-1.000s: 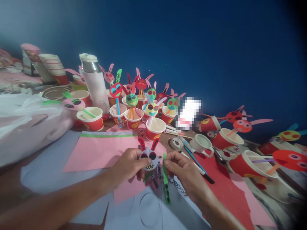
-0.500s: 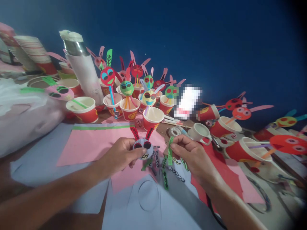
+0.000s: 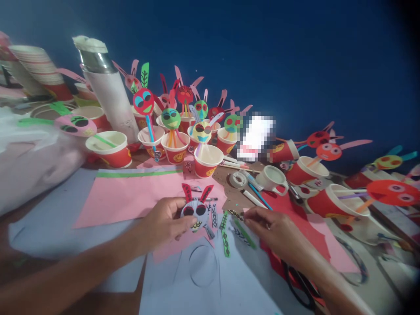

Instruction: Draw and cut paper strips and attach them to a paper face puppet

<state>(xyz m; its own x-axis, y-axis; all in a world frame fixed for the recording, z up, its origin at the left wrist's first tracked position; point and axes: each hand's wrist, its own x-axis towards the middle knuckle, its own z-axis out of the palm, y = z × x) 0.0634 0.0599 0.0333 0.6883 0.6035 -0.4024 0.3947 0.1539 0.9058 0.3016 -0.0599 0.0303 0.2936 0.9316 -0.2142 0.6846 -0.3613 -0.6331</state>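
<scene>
My left hand (image 3: 172, 218) pinches a round pale paper face (image 3: 194, 214) with red, black-patterned ears, dark eyes and a yellow mouth. My right hand (image 3: 262, 221) is over the paper to the right. Its fingers are drawn together at the right end of a cream strip with black marks (image 3: 235, 214); what lies between the fingertips is hidden. Just below the thumb lies a plain green paper strip (image 3: 244, 233). Green strips with black patterns (image 3: 225, 240) and a dark-patterned grey strip (image 3: 241, 236) lie nearby. A circle is outlined on the white paper (image 3: 203, 284) in front.
Red-and-white paper cups (image 3: 208, 162) holding paper faces on straws stand behind. A tall flask (image 3: 113, 100) and a plastic bag (image 3: 39, 162) are at left. A mug (image 3: 272, 178), a tape roll (image 3: 238, 180) and red paper (image 3: 305, 236) are at right. Black handles (image 3: 297, 288) show lower right.
My right hand has let go of the green strip, which now lies on the paper, and has moved lower. My left hand still holds the paper face. The view has shifted slightly.
</scene>
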